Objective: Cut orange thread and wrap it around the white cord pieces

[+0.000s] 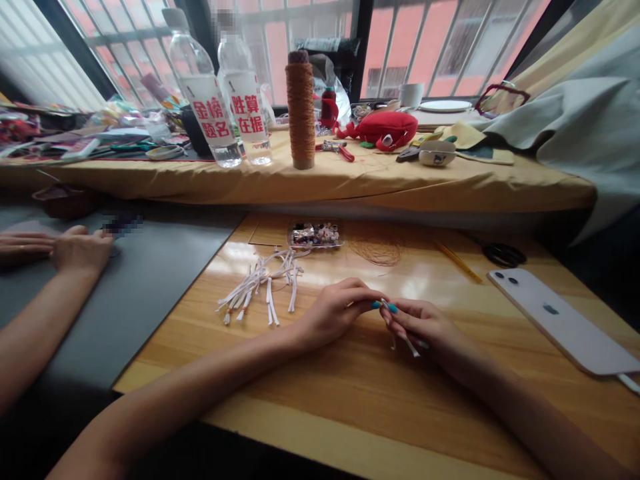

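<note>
My left hand [336, 312] and my right hand [425, 327] meet over the wooden table [350, 387], fingertips pinched together on a short white strip [407, 341] whose ends hang below the right fingers. A loose pile of similar white strips [265, 283] lies to the left of my left hand. Behind it sits a small clear tray of beads [316, 235], and a tangle of thin orange thread [377, 252] lies to the tray's right.
A white phone [560, 319] lies at the right, with a yellow pencil [457, 261] and black scissors [503, 255] behind it. Another person's hands [60, 248] rest on a grey mat [150, 280] at left. The ledge behind holds water bottles [205, 90], an orange thread spool [301, 107] and a red plush toy [386, 128].
</note>
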Motion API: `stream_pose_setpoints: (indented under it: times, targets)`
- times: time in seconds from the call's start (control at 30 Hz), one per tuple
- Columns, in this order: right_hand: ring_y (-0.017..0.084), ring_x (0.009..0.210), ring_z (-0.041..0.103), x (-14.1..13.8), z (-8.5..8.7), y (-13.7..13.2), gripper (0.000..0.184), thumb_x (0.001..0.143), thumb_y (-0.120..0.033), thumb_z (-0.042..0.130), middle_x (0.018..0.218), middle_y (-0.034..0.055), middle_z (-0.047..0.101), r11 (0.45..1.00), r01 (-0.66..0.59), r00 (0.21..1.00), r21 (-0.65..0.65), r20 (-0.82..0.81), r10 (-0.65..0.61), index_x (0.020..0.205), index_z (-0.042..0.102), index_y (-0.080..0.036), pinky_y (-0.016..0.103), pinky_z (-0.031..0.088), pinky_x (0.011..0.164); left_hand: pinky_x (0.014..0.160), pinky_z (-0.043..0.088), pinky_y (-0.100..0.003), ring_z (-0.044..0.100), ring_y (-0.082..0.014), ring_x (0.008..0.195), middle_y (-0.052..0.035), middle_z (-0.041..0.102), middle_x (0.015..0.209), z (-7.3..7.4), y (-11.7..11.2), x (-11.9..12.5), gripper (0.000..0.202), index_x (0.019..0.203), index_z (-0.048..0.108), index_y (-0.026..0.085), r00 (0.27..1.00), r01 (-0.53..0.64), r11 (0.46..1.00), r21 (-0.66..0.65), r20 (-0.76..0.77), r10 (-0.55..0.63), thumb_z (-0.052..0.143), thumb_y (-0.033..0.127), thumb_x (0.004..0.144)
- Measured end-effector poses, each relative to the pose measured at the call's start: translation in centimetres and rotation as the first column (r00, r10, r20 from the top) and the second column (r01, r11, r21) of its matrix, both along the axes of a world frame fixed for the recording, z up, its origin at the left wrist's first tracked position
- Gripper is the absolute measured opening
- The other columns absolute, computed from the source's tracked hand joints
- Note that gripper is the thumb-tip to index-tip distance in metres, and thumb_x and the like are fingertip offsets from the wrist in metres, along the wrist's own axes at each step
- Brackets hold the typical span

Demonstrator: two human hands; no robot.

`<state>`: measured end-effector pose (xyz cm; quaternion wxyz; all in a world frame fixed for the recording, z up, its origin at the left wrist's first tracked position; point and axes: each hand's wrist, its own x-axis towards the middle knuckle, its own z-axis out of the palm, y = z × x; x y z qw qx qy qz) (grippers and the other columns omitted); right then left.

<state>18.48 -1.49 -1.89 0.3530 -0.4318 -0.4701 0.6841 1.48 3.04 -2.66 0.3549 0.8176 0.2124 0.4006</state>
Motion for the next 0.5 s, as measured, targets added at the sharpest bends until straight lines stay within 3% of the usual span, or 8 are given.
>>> stream_pose_setpoints:
  times: [0.2,0.5]
  targets:
    - [0.0,0.035,0.019,0.0,0.2,0.1,0.023,0.076,-0.036,0.054,0.049,-0.0073,0.04,0.999,-0.033,0.999,-0.026,-0.009,0.032,0.068,0.053,-0.015,0.017,0.018,0.036,0.064,0.045,-0.021,0.055,-0.0109,0.069,-0.0073,0.059,0.076,0.2,-0.2,-0.1,0.017,0.085,0.063,0.008,0.999,-0.038,0.999,0.012,-0.001,0.038,0.048,0.015,0.079]
    - [0.002,0.039,0.031,0.0,0.4,0.0,0.026,0.077,-0.039,0.052,0.051,-0.0059,0.043,0.999,0.029,0.998,-0.038,0.057,-0.026,0.066,0.051,-0.015,0.015,0.025,0.038,0.064,0.042,-0.021,0.053,-0.0112,0.067,-0.0061,0.059,0.072,1.1,-0.5,-0.1,0.015,0.079,0.062,0.009,0.993,-0.09,0.996,-0.016,-0.082,0.089,0.049,0.017,0.079]
